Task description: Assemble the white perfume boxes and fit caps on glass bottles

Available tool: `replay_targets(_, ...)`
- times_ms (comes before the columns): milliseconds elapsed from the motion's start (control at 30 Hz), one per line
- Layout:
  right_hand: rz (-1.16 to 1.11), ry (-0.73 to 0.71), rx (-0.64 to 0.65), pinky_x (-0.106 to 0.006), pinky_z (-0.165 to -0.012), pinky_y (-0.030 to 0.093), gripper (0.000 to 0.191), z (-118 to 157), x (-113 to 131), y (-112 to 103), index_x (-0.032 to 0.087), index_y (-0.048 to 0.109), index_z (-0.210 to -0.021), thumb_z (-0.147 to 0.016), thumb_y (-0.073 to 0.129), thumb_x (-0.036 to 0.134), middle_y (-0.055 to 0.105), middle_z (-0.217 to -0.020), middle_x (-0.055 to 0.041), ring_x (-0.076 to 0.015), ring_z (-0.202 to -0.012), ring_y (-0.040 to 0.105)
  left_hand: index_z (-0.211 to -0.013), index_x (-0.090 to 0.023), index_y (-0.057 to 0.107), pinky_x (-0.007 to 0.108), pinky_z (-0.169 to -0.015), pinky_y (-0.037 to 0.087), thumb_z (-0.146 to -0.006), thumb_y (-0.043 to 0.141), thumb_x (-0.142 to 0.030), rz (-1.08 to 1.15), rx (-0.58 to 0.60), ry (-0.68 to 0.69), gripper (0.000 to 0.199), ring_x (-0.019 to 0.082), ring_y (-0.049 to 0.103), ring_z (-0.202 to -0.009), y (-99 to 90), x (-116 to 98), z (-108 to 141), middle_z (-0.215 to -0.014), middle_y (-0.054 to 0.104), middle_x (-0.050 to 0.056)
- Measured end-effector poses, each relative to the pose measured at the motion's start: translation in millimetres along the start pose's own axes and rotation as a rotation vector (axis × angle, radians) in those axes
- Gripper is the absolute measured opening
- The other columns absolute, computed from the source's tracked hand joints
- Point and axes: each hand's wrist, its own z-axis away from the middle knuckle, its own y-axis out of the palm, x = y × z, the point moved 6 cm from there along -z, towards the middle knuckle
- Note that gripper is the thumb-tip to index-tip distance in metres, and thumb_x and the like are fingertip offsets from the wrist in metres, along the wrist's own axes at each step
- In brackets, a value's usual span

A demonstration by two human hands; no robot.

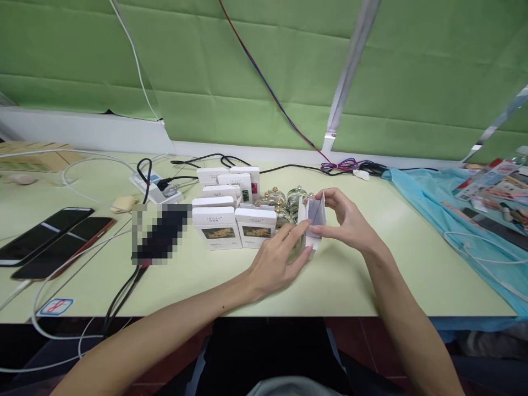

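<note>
Between my two hands, over the middle of the table, is a small white cardboard box (316, 211) with its end flaps raised and its inside showing. My right hand (346, 223) grips its right side, thumb in front and fingers behind. The fingers of my left hand (277, 258) close on its left and front side. Just behind my left hand stand several small glass bottles (297, 196) with gold and clear rounded caps, partly hidden. To their left are several upright white boxes; the front box (218, 227) carries a picture of yellow flowers.
Two phones (61, 245) and a white power strip (154, 188) lie on the left with loose cables. A blurred-out dark object (163, 234) is nearer the boxes. Blue plastic sheeting (429, 198) with assorted items covers the right side. A green-covered wall (256, 71) rises behind.
</note>
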Motion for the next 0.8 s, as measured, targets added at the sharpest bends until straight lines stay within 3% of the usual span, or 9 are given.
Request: replay_targets(800, 0.069, -0.011, 0.063, -0.051, -0.114, 0.044, 0.060, -0.2, 0.4, 0.9, 0.028, 0.058, -0.117, -0.070, 0.092, 0.046, 0.067, -0.130, -0.0080, -0.0312, -0.128, 0.060, -0.139, -0.020, 0.049, 0.023, -0.060, 0.053, -0.103, 0.053, -0.033, -0.007, 0.007, -0.011, 0.039, 0.014, 0.063, -0.077, 0.3, -0.8, -1.1, -0.103, 0.063, 0.006)
